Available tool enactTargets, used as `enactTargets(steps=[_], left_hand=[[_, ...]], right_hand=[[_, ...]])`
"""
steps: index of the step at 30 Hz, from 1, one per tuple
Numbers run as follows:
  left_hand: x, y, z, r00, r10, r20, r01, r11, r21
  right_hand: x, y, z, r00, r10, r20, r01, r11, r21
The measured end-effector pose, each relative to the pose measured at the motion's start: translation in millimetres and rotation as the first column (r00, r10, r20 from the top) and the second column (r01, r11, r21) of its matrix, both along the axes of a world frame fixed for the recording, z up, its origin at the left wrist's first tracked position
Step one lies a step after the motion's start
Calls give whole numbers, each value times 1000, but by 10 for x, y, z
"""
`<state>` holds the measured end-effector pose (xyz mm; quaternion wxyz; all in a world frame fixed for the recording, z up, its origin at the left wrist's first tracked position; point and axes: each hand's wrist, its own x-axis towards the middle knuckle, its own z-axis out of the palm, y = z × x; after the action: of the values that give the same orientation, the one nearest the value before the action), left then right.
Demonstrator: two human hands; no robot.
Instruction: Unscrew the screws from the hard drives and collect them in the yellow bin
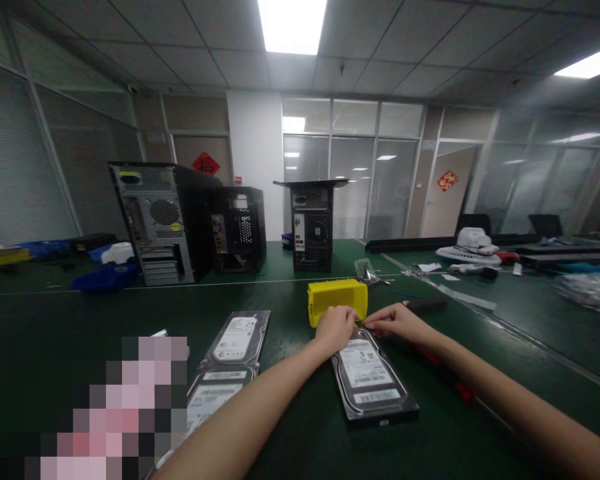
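A hard drive (370,377) with a white label lies on the green table in front of me. My left hand (336,328) rests at its far left corner, fingers curled and closed; what they hold, if anything, is hidden. At the far right corner my right hand (399,321) has its thumb and fingertips pinched together around something too small to make out. Just behind both hands a yellow plastic bin (336,291) lies with its open side facing me. Left of my left forearm are more hard drives (236,337), lying label up.
Three black computer cases, a large one (165,213), a smaller one (239,230) and another (313,230), stand at the back. A red-handled tool (465,391) lies partly under my right forearm. A blue bin (105,277) sits left; a clear bag (365,270) lies behind the yellow bin.
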<state>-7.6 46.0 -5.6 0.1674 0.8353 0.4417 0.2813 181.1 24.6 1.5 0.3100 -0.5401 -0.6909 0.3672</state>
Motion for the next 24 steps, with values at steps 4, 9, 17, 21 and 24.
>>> enactTargets(steps=[4,9,17,21,24], left_hand=[[5,5,-8,1000,6,0,-6,1000,0],[-3,11,-9,1000,-2,1,2,1000,7],[-4,16,-22,1000,-3,20,3,1000,-5],[-7,18,-32,1000,-5,28,5,1000,-6],[-11,18,-31,999,-4,33,4,1000,-5]], right_hand=[[11,22,-12,1000,-3,7,3,1000,4],[17,14,-19,1000,4,1,-4,1000,7],[-28,7,-42,1000,3,22,-4,999,45],[-38,6,-42,999,3,38,-5,998,64],[-21,12,-49,999,0,39,-3,998,66]])
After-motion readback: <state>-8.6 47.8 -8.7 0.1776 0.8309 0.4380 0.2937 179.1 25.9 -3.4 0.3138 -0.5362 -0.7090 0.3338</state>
